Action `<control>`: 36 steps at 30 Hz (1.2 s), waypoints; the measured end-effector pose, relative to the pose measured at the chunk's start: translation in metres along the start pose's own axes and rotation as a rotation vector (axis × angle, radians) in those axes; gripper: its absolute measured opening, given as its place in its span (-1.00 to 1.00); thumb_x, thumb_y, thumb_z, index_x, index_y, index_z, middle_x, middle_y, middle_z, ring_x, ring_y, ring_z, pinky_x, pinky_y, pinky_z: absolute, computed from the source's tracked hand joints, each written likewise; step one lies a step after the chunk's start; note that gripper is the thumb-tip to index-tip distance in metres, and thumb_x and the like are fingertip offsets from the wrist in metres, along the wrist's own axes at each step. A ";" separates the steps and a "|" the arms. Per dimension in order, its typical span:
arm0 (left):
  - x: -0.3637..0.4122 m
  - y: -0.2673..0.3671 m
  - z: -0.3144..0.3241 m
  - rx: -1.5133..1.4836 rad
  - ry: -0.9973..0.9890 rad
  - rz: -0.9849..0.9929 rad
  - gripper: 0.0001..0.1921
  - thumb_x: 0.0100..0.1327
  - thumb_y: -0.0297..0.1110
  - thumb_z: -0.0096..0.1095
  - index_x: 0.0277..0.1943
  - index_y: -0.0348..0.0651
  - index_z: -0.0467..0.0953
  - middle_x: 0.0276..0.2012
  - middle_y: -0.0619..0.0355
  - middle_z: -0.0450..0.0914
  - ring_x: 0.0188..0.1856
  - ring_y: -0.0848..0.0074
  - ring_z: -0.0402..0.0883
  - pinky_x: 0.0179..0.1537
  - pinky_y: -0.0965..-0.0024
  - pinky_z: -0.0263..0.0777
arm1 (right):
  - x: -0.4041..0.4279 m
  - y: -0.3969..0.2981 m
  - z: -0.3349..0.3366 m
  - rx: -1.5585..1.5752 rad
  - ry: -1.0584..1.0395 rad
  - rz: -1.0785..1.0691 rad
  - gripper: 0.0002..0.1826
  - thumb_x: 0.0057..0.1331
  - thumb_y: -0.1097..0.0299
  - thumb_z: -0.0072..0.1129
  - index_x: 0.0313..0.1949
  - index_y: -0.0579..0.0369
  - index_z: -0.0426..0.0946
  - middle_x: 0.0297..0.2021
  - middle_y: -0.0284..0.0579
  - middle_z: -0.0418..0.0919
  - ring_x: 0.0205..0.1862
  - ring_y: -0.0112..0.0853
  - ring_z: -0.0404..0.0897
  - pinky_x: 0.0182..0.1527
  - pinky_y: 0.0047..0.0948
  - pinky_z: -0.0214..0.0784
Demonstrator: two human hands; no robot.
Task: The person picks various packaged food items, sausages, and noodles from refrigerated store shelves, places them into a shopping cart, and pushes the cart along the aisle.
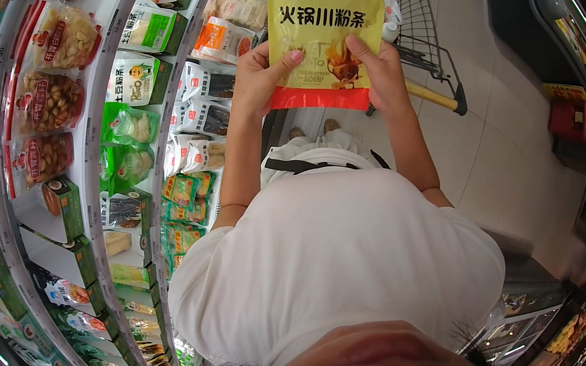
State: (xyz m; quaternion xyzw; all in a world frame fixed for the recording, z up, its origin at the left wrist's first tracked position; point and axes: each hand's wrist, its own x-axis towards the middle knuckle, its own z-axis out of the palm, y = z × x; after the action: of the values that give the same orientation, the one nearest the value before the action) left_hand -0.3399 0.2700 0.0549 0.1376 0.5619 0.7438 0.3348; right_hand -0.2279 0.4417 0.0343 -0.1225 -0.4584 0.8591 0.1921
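Note:
Both of my hands hold up a flat yellow plastic food packet [319,35] with red bands at its ends. Printed writing and a picture cover the side that faces me. At the packet's lower left edge, my left hand [257,74] grips it with the thumb laid on the front and the fingers behind. My right hand [389,78] pinches the right edge in the same way, thumb on the front near the picture. The packet's top end is cut off by the frame's upper edge.
Along my left run store shelves [92,132] with bagged foods, including bags of peeled garlic-like pieces [66,36] and green bags [132,124]. A wire shopping cart [415,15] with a yellow handle stands ahead, partly behind the packet. Tiled floor [444,148] and dark display units [543,44] lie to the right.

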 end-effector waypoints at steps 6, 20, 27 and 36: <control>0.007 -0.003 0.005 0.019 -0.031 -0.011 -0.64 0.24 -0.45 0.42 0.05 -0.41 0.55 -0.15 0.03 0.71 -0.18 0.56 0.67 -0.16 0.49 0.56 | -0.003 -0.001 -0.006 0.013 0.041 -0.012 -0.67 0.42 0.30 0.18 0.03 0.30 0.51 -0.07 -0.13 0.63 -0.10 -0.48 0.64 -0.05 -0.49 0.56; -0.006 -0.032 0.027 0.825 0.128 0.589 -0.20 0.14 -0.26 0.49 0.39 -0.21 0.23 0.44 -0.24 0.08 0.45 -0.02 0.11 0.35 0.07 0.14 | -0.003 0.006 -0.009 -0.062 0.172 -0.102 -0.67 0.41 0.25 0.20 -0.02 0.27 0.55 -0.11 -0.17 0.65 -0.12 -0.53 0.62 -0.05 -0.52 0.51; 0.002 -0.041 0.024 1.010 0.030 0.656 0.16 0.02 0.15 0.52 0.52 -0.16 -0.07 0.49 -0.34 -0.19 0.46 -0.12 -0.02 0.39 -0.03 0.01 | -0.014 0.015 0.017 -0.161 0.109 -0.097 -0.57 0.42 0.21 0.19 0.12 0.28 0.48 -0.01 -0.12 0.60 -0.01 -0.47 0.58 0.05 -0.47 0.47; -0.001 -0.031 -0.007 -0.429 -0.251 -0.019 -0.19 0.23 0.14 0.25 0.36 -0.24 0.21 0.27 -0.09 0.40 0.24 0.17 0.48 0.24 0.11 0.41 | -0.043 0.010 0.060 -0.893 -0.268 -0.570 -0.48 0.33 0.27 0.26 0.26 0.11 0.47 0.47 -0.01 0.09 0.53 -0.06 -0.03 0.46 -0.11 -0.06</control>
State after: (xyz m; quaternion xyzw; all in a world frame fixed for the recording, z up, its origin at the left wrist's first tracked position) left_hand -0.3325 0.2689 0.0245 0.1494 0.3462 0.8199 0.4308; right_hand -0.2149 0.3731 0.0607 0.0476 -0.8142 0.5027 0.2866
